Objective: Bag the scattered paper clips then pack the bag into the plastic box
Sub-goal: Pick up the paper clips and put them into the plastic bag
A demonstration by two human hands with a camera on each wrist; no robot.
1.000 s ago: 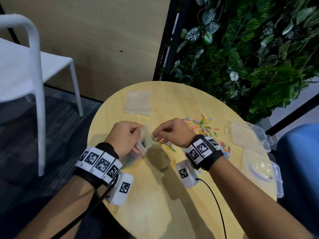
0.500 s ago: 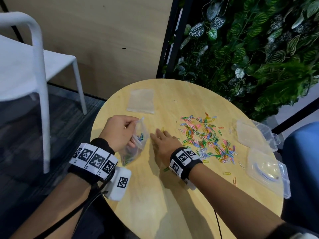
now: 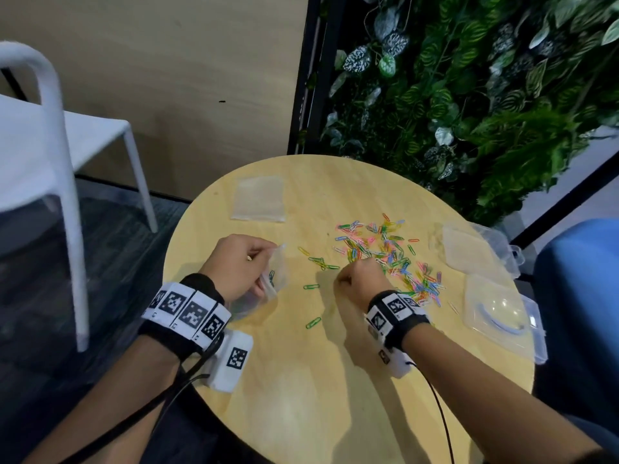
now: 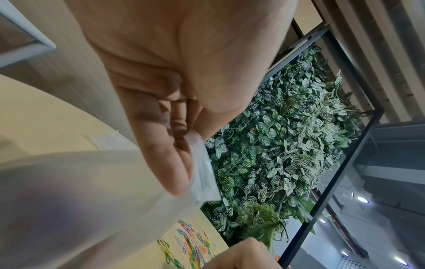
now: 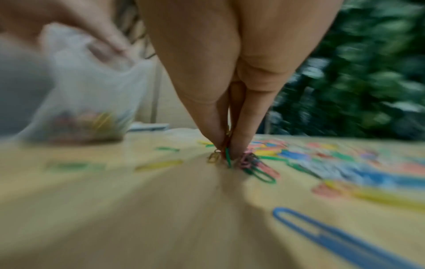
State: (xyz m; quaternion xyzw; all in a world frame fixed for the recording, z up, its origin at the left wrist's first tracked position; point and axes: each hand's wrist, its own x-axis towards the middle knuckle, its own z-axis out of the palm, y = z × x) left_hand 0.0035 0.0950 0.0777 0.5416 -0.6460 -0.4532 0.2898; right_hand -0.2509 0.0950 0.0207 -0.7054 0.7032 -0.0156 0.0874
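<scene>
Currently my right hand (image 3: 360,277) pinches a few paper clips (image 5: 226,156) off the table (image 3: 301,380); my left hand (image 3: 239,264) pinches the bag (image 3: 276,274) mouth. Advisable: lift the pinch clear and hold the mouth wide, since most clips (image 3: 392,252) lie loose beside the plastic box (image 3: 499,313).

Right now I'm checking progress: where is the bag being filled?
In the head view the bag is at the table's left side, its mouth pinched by the left hand, left of the clips.
</scene>
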